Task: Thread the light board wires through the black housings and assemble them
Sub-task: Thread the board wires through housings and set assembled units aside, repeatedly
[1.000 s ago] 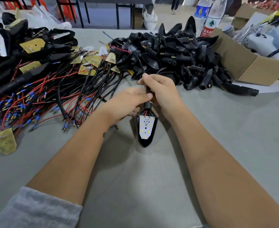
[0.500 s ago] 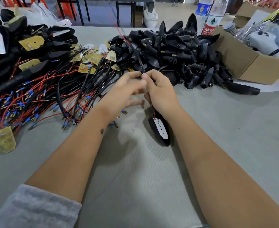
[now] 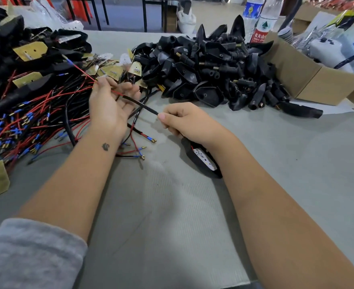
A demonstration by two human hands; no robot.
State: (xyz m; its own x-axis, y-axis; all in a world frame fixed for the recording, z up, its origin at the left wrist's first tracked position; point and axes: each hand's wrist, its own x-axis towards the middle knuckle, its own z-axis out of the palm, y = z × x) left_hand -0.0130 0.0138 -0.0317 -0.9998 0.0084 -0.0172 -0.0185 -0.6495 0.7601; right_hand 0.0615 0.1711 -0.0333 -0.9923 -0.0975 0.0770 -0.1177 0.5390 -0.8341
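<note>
The right hand [image 3: 189,122] is curled; its grip pinches a black sleeved wire [image 3: 140,104] between thumb and forefinger. The wire runs taut up and left across the palm of the left hand [image 3: 109,107]. Where the matte black sleeve ends, a thin red lead [image 3: 84,73] emerges, passes between the left fingertips and ends in a blue-collared terminal. The left hand lies palm up, its fingers loosely bent; whether its grip pinches the red lead or only guides it cannot be told.

Under the right wrist lies a housing [image 3: 201,165]: a black, pointed, leaf-shaped shell resting on the worktop [image 3: 171,215], with a white light board [image 3: 203,159] carrying small dots seated in it. The forearm hides its upper part.

The worktop surface is grey, with fine ribbing. The near half, between and in front of the forearms, is open. At the far centre is a heap of empty housings [image 3: 213,67], smooth black plastic with tubular stems, some tipped in brass. At left is a tangle of wires [image 3: 25,122], red and black, with blue collars and brass tips, mixed with yellowish boards. At the right edge stands a cardboard box [image 3: 309,80], just beside the heap; two clear bottles [image 3: 261,19] stand behind the heap.
</note>
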